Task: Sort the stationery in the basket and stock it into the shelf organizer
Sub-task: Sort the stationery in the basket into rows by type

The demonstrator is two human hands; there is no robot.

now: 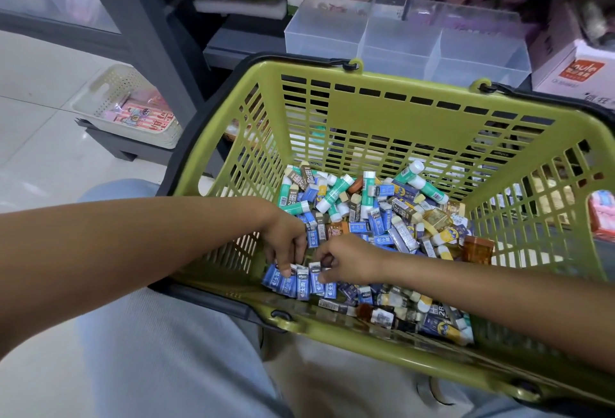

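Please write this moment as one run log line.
stage: sorting | left hand: holds blue erasers | right hand: adds to row | green basket: mixed stock | organizer: unstocked

Eraser labels [301, 281] too small to read beneath the hands [319, 258].

This is a shop, a stationery shop by the stock. A green shopping basket [382, 108] with black handles holds a heap of small packaged erasers [301, 281] and glue sticks [334, 194], many alike, as goods come in bulk. Behind it a dark shelf [233, 41] carries a clear divided organizer [399, 41], boxed goods [575, 75] to the right, and rows of small novelty items at the back. Low on the pale tiled floor [40, 85] sits a white perforated bin [113, 95] of packaged cards.
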